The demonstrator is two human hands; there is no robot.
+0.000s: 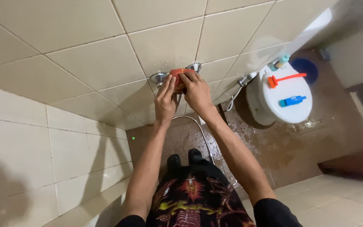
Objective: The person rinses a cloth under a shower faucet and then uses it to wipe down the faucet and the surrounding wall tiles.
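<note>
Orange and soft-looking, the cloth [180, 77] sat bunched against the tiled wall [85, 63] between two chrome fittings [159, 77] — left hand [166, 101] and right hand [197, 91] both pinching it, probably light, limp and wet-slippery — best gripped by its gathered middle.

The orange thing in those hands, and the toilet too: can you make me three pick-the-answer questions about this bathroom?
1. Where is the small orange-red cloth-like pad?
A. on the toilet lid
B. against the tiled wall between two round metal fittings
C. on the floor

2. How many brush-like tools lie on the closed white toilet lid?
A. two
B. none
C. five

3. The brown tiled floor looks:
A. carpeted
B. snowy
C. wet

Answers:
1 B: left hand and right hand press the pad between the fittings.
2 A: one orange, one blue, on the lid.
3 C: the floor shines with droplets.
</note>
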